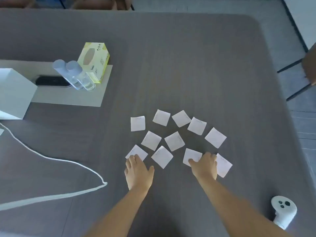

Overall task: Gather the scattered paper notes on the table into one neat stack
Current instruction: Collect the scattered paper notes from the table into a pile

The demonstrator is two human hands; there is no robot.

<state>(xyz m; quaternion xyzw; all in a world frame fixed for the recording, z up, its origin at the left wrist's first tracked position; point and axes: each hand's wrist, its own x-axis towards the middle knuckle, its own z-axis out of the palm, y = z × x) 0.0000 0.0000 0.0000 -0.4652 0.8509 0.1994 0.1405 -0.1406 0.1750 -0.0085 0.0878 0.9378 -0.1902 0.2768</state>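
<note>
Eleven white paper notes (174, 141) lying flat and single on the grey table (188, 65), scattered toward its near right part, mostly apart or touching only at corners; none stacked. Faint writing on each, too small to read.

Left hand (137, 170) flat, palm down, fingers spread and unclenched, fingertips resting on the nearest-left note (136, 152). Nothing grasped.

Right hand (204, 166) flat, palm down, fingers extended, lying over the inner edges of two notes nearest the near edge: one (192, 156) under thumb and forefinger, the other (224, 165) showing beside the little finger. Pressing, not pinching.

Containers, toward the far left of the table: two clear plastic bottles (75, 74), capped, upright, touching each other, clear liquid showing in the lower part of each. Yellow-green tissue box (94, 61) just behind them, oval opening on top; contents cannot be told. White box (13, 93) at the left edge, closed. Dark flat device (51, 81) behind the bottles.

White cable (51, 159) looped across the near left. White handheld controller (283, 211) at the near right corner.
</note>
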